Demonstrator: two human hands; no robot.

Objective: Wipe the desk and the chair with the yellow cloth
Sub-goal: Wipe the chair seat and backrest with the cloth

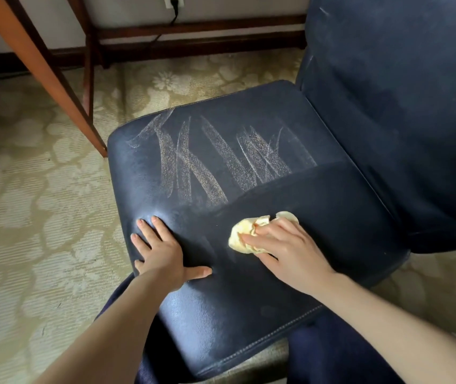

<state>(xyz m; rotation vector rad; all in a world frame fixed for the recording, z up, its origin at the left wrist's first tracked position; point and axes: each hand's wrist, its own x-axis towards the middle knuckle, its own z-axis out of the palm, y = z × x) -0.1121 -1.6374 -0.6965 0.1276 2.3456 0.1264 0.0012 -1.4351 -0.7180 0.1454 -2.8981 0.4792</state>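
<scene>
1. Your left hand [160, 253] lies flat on the near left part of the chair seat [249, 314]. Its fingers are straight and spread toward the far side, its thumb points right, and it holds nothing.
2. Your left forearm comes in from the near left corner and crosses the seat's left edge.
3. Your right hand [285, 248] rests palm down to the right of the left one and well apart from it. Its fingers are curled over the yellow cloth [244, 236], pressing it onto the seat.
4. The cloth is crumpled into a small wad at about the middle of the seat. It shows past your fingertips on the left and far sides.
5. Pale dusty streaks [193, 162] cross the far half of the dark blue seat, while the band around the cloth looks darker and even.
6. The backrest [387, 106] rises on the far right, with faint pale marks near its top.
7. A slanted wooden desk leg [46, 67] comes down at the far left, its foot just beside the seat's far left corner.
8. A floral carpet [41, 217] lies under everything, and a wall socket [173, 0] with a black plug sits at the far edge.
</scene>
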